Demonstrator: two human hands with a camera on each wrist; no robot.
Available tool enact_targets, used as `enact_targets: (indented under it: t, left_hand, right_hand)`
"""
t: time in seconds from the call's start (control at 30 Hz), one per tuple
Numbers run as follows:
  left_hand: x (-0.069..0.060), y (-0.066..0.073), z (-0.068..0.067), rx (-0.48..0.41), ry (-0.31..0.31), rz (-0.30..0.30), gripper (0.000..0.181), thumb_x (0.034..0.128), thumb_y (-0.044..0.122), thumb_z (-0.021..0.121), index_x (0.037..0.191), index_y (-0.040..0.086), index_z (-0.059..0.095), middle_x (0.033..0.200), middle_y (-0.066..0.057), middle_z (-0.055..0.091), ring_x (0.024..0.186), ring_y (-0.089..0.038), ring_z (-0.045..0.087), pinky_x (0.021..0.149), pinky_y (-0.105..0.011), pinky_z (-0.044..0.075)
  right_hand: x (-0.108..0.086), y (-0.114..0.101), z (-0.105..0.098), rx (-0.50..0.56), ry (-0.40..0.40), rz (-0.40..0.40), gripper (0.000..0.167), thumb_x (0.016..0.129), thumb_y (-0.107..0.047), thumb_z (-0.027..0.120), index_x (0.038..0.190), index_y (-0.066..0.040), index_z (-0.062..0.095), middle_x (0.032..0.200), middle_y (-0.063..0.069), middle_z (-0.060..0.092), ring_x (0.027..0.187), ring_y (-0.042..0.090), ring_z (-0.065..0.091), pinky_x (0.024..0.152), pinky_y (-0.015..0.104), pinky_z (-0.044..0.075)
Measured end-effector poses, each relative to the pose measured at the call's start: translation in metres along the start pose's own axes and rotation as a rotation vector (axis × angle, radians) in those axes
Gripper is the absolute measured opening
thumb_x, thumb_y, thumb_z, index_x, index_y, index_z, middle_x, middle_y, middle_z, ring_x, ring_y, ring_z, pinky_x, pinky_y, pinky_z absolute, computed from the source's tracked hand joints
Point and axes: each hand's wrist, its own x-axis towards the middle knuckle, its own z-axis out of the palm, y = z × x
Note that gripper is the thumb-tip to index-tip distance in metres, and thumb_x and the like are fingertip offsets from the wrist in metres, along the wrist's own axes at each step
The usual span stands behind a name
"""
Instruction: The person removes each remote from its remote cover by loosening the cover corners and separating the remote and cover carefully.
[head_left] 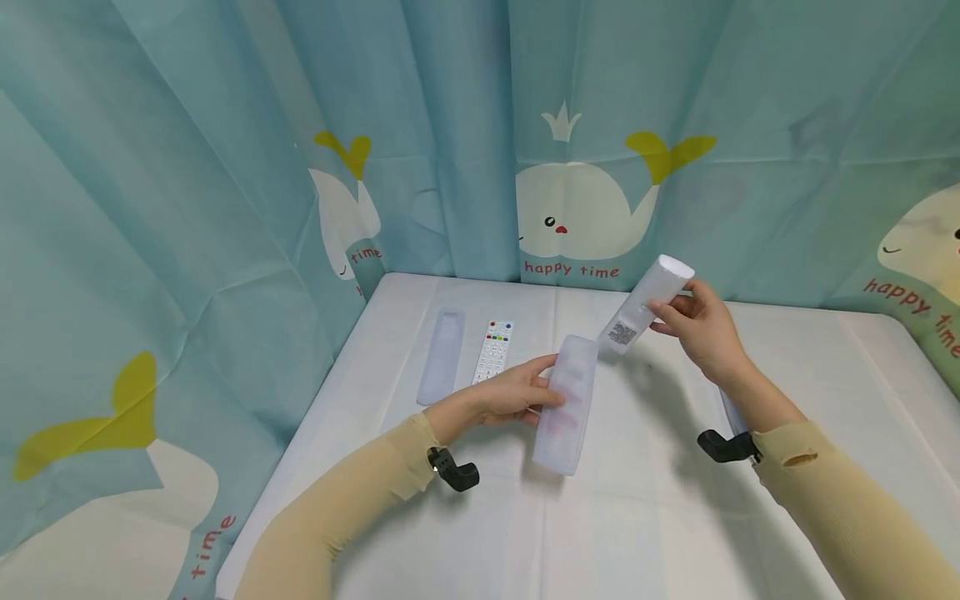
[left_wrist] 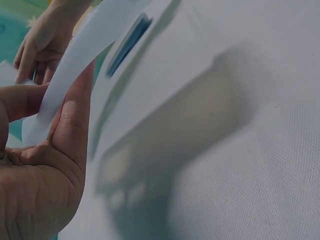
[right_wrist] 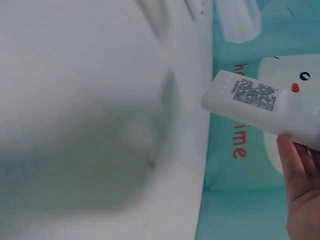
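My left hand pinches a translucent, frosted remote cover between thumb and fingers, tilted above the table. In the left wrist view the thumb and fingers grip the edge of this cover. My right hand holds a white remote control slantwise, its lower end close to the cover's top. A printed code label shows on the remote in the right wrist view. Whether remote and cover touch, I cannot tell.
Another frosted cover lies at the table's left, beside a white remote with buttons partly behind my left hand. A pale object is mostly hidden by my right wrist. A whale-print curtain hangs around the white table.
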Motion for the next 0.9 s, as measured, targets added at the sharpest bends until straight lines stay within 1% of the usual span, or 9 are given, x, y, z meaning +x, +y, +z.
enact_targets:
  t: [0.07,0.13,0.23,0.3,0.47,0.63,0.7,0.77,0.9]
  left_hand:
    - [-0.002,0.000,-0.002,-0.005,0.003,0.003,0.080,0.0987,0.000,0.063,0.163,0.020,0.021,0.121,-0.015,0.068,0.098,-0.027,0.070,0.076,-0.042,0.061]
    - [-0.004,-0.001,-0.004,-0.011,0.005,0.004,0.080,0.0987,0.000,0.063,0.164,0.020,0.020,0.123,-0.015,0.067,0.099,-0.028,0.070,0.077,-0.042,0.061]
    - [-0.006,-0.002,-0.007,-0.023,0.008,0.006,0.080,0.0989,0.001,0.063,0.164,0.020,0.020,0.124,-0.016,0.067,0.101,-0.028,0.070,0.078,-0.043,0.061]
    - [-0.008,-0.002,-0.010,-0.025,0.013,0.005,0.081,0.0989,0.001,0.063,0.164,0.020,0.020,0.125,-0.016,0.067,0.101,-0.028,0.069,0.078,-0.043,0.061]
    - [-0.011,-0.002,-0.015,-0.020,0.027,0.007,0.080,0.0990,0.002,0.064,0.164,0.021,0.021,0.126,-0.017,0.066,0.102,-0.029,0.069,0.077,-0.041,0.061]
    - [-0.015,-0.001,-0.018,-0.022,0.034,0.009,0.079,0.0993,0.001,0.063,0.163,0.021,0.022,0.127,-0.017,0.066,0.102,-0.029,0.069,0.076,-0.040,0.061]
    - [-0.016,0.000,-0.018,-0.024,0.038,0.009,0.079,0.0995,0.001,0.063,0.164,0.021,0.021,0.127,-0.017,0.066,0.102,-0.029,0.069,0.075,-0.039,0.061]
    - [-0.016,0.000,-0.019,-0.030,0.039,0.010,0.080,0.0997,0.001,0.063,0.164,0.021,0.020,0.127,-0.017,0.066,0.102,-0.029,0.069,0.074,-0.038,0.061]
    - [-0.017,0.000,-0.021,-0.040,0.046,0.011,0.080,0.0996,0.001,0.063,0.164,0.021,0.020,0.126,-0.017,0.066,0.101,-0.028,0.069,0.074,-0.037,0.061]
  right_hand:
    - [-0.002,0.002,0.001,-0.085,-0.013,0.006,0.055,0.101,-0.021,0.068,0.145,-0.001,0.043,0.123,0.009,0.064,0.107,0.006,0.064,0.083,0.022,0.057]
    - [-0.004,0.002,0.004,-0.162,-0.029,0.021,0.059,0.101,-0.025,0.067,0.149,-0.002,0.042,0.132,0.015,0.062,0.115,0.013,0.063,0.085,0.019,0.055]
    - [-0.006,0.004,0.008,-0.275,-0.044,0.005,0.055,0.102,-0.027,0.066,0.148,-0.004,0.048,0.137,0.018,0.061,0.123,0.027,0.060,0.084,0.014,0.051]
    - [-0.008,0.007,0.010,-0.335,-0.050,-0.022,0.051,0.102,-0.027,0.066,0.145,-0.004,0.052,0.137,0.018,0.061,0.125,0.034,0.059,0.085,0.016,0.052]
    - [-0.012,0.018,0.016,-0.414,-0.071,-0.082,0.038,0.102,-0.024,0.067,0.135,-0.006,0.060,0.133,0.018,0.063,0.119,0.037,0.063,0.084,0.019,0.054]
    - [-0.014,0.027,0.020,-0.489,-0.098,-0.169,0.029,0.100,-0.015,0.069,0.129,-0.012,0.065,0.130,0.013,0.066,0.114,0.037,0.067,0.077,0.012,0.049]
    - [-0.014,0.030,0.022,-0.543,-0.108,-0.228,0.033,0.098,-0.010,0.070,0.131,-0.014,0.066,0.131,0.009,0.067,0.114,0.035,0.068,0.078,0.018,0.053]
    - [-0.015,0.033,0.023,-0.592,-0.115,-0.295,0.039,0.095,-0.004,0.072,0.133,-0.014,0.066,0.133,0.006,0.067,0.114,0.034,0.067,0.082,0.030,0.056]
    - [-0.015,0.037,0.026,-0.672,-0.148,-0.403,0.051,0.089,0.006,0.075,0.135,-0.011,0.065,0.137,0.006,0.065,0.117,0.035,0.065,0.088,0.049,0.055]
